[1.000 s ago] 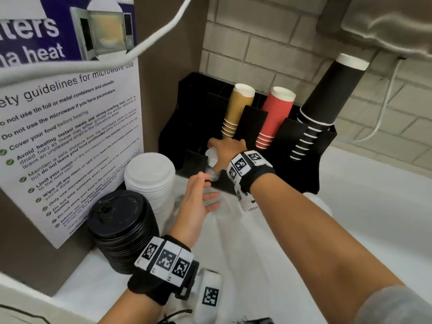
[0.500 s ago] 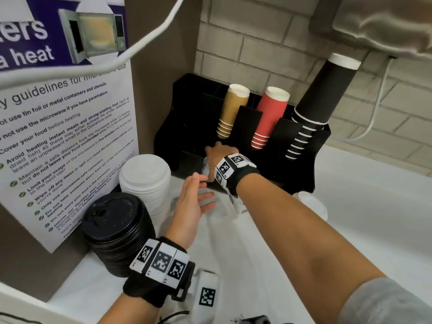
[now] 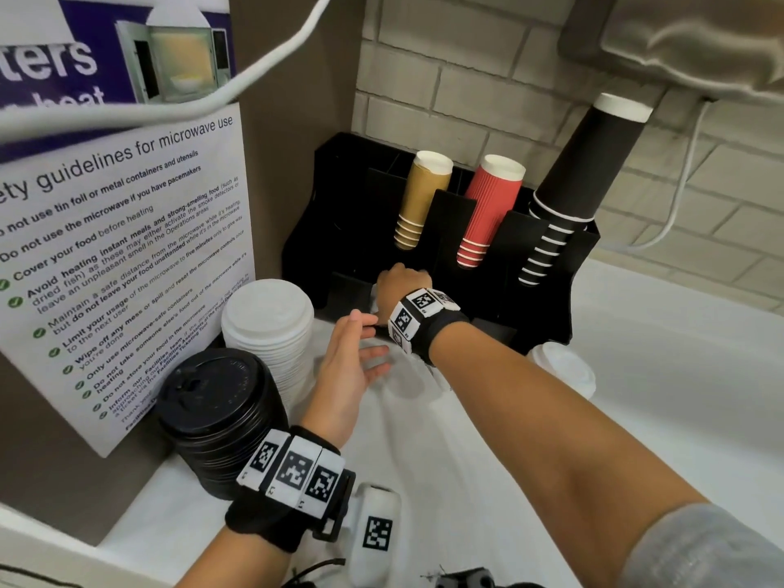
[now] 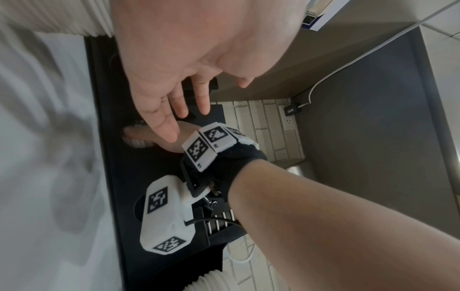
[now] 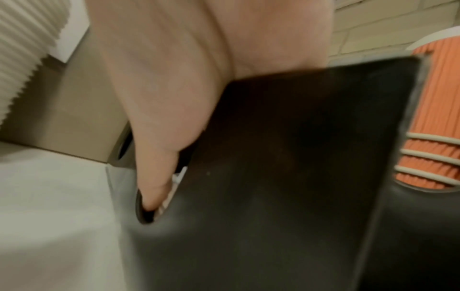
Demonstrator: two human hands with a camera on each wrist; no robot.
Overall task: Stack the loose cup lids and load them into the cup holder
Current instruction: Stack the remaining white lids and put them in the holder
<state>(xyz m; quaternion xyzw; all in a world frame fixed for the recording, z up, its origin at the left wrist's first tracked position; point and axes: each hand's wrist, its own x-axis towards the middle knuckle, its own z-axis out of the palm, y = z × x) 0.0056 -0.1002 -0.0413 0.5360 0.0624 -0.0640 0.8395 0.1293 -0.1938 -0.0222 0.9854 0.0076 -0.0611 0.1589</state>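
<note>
Black plastic fills the middle of the head view: the cup holder [image 3: 547,299] stands against the brick wall, with tan, red and black cup stacks slotted in. At lower left stand a black lid stack [image 3: 216,413] and, just behind it, a white lid stack [image 3: 267,320]. The right hand [image 3: 401,286] reaches into a low front slot of the holder, fingers curled on small white lids [image 5: 178,178], barely visible. The left hand [image 3: 345,371] hovers just beside, fingers straight, holding nothing.
</note>
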